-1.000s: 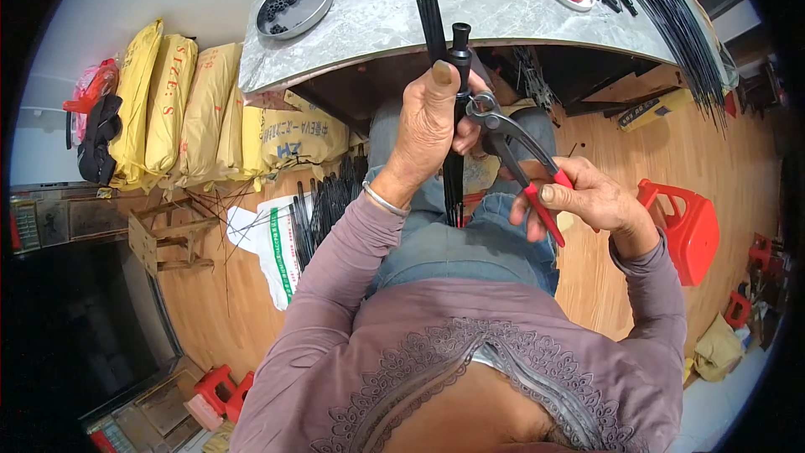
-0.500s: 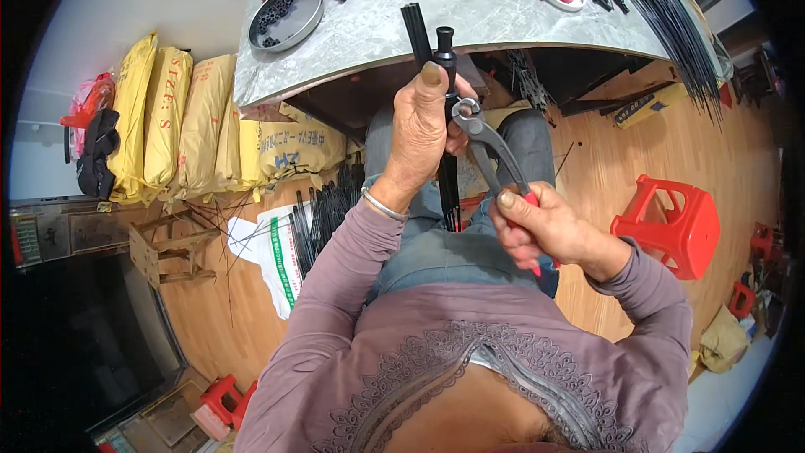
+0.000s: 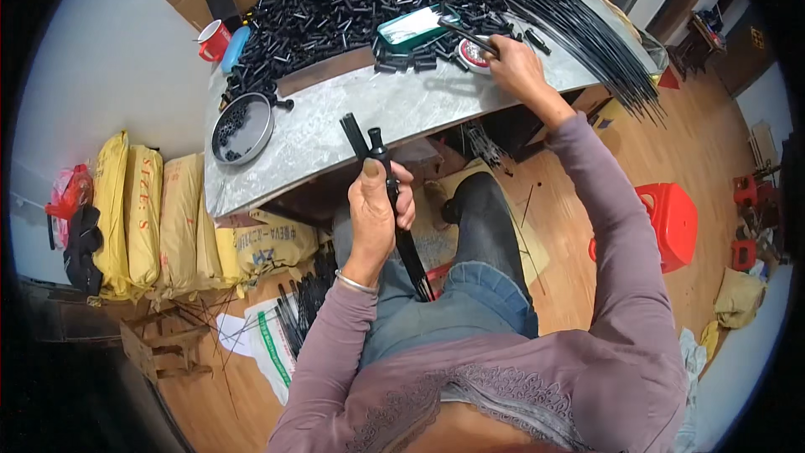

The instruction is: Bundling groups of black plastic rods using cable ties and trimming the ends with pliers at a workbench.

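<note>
Black sticks [image 3: 354, 136] and a black tube [image 3: 376, 143] with a wide top are held together in the left hand [image 3: 379, 205], out in front of the lap. Its grip is curled firmly around them, with the thumb lying up along the front. Half a second ago the right hand [image 3: 518, 71] was down next to the left one, with red-handled pliers touching the black tube. Now it has gone up and away over the tabletop [image 3: 310, 130], and no pliers are on the tube. So it looks like the squeezing has stopped for now, and only the left hand looks after the tube. The right grip is pinched around a dark long thing [image 3: 461, 33]; I cannot tell if it is the pliers, as no red handles show. That hand is by a little round dish [image 3: 474, 67] and near a green tray [image 3: 404, 46], with a big black heap [image 3: 335, 0] behind and long black rods [image 3: 579, 29] to its right, so room is tight there. Between the grey bowl [image 3: 256, 130] and the dish the tabletop is bare. Its front edge runs just past the left hand, and the stick tops could bump it.
</note>
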Available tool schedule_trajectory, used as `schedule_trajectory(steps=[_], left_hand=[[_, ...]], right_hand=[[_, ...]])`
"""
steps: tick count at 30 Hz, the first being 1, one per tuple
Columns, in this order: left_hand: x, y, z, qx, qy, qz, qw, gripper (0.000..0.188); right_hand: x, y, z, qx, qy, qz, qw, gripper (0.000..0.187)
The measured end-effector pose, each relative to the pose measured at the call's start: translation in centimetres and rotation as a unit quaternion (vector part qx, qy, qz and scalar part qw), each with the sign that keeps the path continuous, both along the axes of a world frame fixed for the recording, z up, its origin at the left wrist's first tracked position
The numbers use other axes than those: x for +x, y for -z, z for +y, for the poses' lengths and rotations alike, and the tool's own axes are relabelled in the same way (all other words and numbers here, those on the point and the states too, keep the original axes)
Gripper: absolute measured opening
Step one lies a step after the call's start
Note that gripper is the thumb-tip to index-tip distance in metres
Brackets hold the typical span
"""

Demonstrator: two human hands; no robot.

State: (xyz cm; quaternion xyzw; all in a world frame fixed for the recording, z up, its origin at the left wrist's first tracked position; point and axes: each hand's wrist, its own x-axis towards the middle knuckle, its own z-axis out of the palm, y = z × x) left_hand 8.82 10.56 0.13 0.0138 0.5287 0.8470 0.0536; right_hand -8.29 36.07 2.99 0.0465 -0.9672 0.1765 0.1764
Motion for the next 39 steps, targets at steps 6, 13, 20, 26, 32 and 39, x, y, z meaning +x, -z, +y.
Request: schedule_trajectory(steps=[6, 13, 20, 26, 32, 39], left_hand=[[-0.9, 0.3, -0.3, 0.001, -0.013, -0.013, 1.0, 0.061], [-1.5, 0.5, -0.5, 0.002, -0.005, -0.017, 1.0, 0.061], [-1.1, -0.3, 0.3, -0.015, -0.007, -0.005, 1.0, 0.062], [0.3, -1.5, 0.5, -0.025, -0.044, 0.031, 0.998, 0.06], [1.3, -2.2, 0.3, -0.041, -0.097, 0.05, 0.993, 0.059], [2.1, -1.9, -1.0, -0.059, -0.123, 0.069, 0.988, 0.064]], right_hand=[[-4.6, -0.2, -0.3, 0.075, -0.016, -0.074, 0.994, 0.02], [-6.0, -0.6, -0.3, 0.081, -0.009, -0.079, 0.994, 0.022], [-5.7, -0.9, 1.1, 0.035, 0.006, -0.019, 0.999, 0.027], [-1.8, -2.4, 0.5, -0.474, -0.164, -0.278, 0.819, 0.025], [8.5, -0.6, -7.0, -0.636, -0.288, -0.358, 0.62, 0.028], [13.3, 0.1, -12.6, -0.66, -0.328, -0.363, 0.57, 0.036]])
